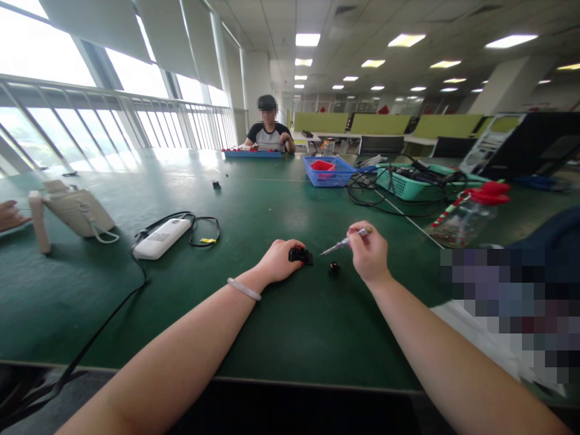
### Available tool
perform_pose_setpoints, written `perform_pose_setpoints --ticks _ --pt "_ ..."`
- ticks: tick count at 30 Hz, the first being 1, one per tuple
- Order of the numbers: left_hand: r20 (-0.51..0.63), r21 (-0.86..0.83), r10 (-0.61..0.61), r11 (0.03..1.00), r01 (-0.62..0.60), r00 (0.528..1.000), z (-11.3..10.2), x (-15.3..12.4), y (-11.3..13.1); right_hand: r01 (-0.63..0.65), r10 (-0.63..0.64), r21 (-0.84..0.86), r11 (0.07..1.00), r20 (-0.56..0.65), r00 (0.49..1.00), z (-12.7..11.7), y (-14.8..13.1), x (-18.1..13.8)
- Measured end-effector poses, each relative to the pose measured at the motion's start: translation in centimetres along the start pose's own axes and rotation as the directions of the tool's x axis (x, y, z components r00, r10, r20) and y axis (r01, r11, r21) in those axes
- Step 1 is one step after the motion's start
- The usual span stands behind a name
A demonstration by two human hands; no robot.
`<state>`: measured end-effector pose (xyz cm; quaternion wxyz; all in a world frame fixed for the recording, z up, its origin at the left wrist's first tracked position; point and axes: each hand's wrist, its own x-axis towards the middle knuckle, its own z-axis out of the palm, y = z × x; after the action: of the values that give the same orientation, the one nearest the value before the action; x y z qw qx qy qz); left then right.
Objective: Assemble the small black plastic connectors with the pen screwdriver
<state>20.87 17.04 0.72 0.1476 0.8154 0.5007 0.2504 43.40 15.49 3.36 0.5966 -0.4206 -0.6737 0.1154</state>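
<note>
My left hand (280,261) is closed around a small black part (299,256) on the green table, thumb and fingers gripping its left side. What kind of part it is I cannot make out. In my right hand (369,254) is a screwdriver (343,243) with a clear handle, held between thumb and fingers. Its thin metal tip points left and stops a little short of the black part, not touching it. Between the two hands, nearer to me, lies another small black piece (334,267) with a light-coloured bit on it.
A white power strip (164,238) with a black cord lies left, beside a beige stand-like object (79,208). Blue (330,176) and green baskets (399,184), black cables and a red-lidded bottle (471,214) stand right. Another person (270,134) sits opposite; someone's hand (13,216) shows at far left.
</note>
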Motion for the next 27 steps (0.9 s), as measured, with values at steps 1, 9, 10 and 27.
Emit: perform_pose_setpoints --ticks 1,9,10,27 --pt "0.002 -0.004 -0.004 1.000 0.004 1.000 0.0 0.0 0.0 0.025 -0.024 -0.022 0.999 0.049 0.999 0.3 -0.3 -0.2" --pt "-0.010 -0.019 0.009 1.000 -0.009 1.000 0.2 0.1 -0.2 0.209 -0.141 -0.224 0.952 0.286 0.948 1.8 -1.9 -0.9" --pt "-0.009 -0.018 0.009 1.000 -0.009 1.000 0.2 0.1 -0.2 0.218 -0.140 -0.237 0.947 0.306 0.942 1.9 -2.0 -0.9" --pt "0.013 -0.034 -0.014 0.999 0.014 1.000 0.1 0.1 -0.2 -0.130 0.142 -0.078 0.988 0.188 0.972 2.0 0.4 -0.5"
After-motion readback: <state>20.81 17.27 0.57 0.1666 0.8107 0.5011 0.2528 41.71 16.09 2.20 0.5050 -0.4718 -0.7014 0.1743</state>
